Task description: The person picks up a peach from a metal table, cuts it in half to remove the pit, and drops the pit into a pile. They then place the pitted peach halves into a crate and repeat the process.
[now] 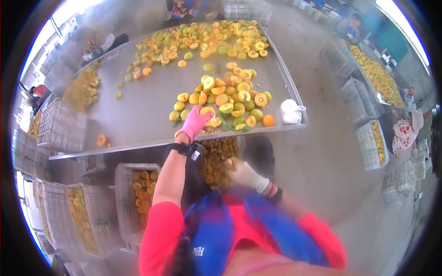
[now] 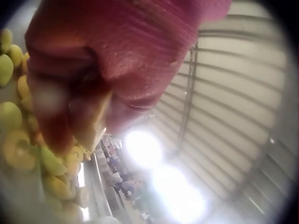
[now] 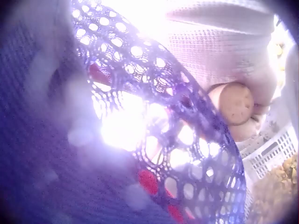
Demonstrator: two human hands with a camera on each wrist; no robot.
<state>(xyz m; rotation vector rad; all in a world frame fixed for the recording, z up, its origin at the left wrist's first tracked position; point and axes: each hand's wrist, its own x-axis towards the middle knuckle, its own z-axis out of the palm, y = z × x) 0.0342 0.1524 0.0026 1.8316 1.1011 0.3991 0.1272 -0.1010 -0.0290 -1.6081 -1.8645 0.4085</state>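
Observation:
My left hand (image 1: 195,123), in a pink glove, pinches a halved yellow peach (image 2: 97,116) at the near edge of the fruit pile, over the metal table. Around its fingers lie whole and halved peaches (image 1: 225,96), some with the pit showing. Lower and nearer my body, my right hand (image 1: 246,175) wears a white knitted glove. It grips a round wooden handle (image 3: 237,103), whose flat end shows in the right wrist view; the rest of that tool is hidden by the glove. Below this hand, between the knees, a crate holds brownish-yellow pieces (image 1: 214,161).
A raised metal rim (image 1: 184,143) runs along the table's near edge. A white knotted bag (image 1: 291,112) sits at the right corner. More peaches (image 1: 198,39) spread across the far side. Plastic crates (image 1: 122,193) of fruit stand at left, others at right near another person (image 1: 405,133).

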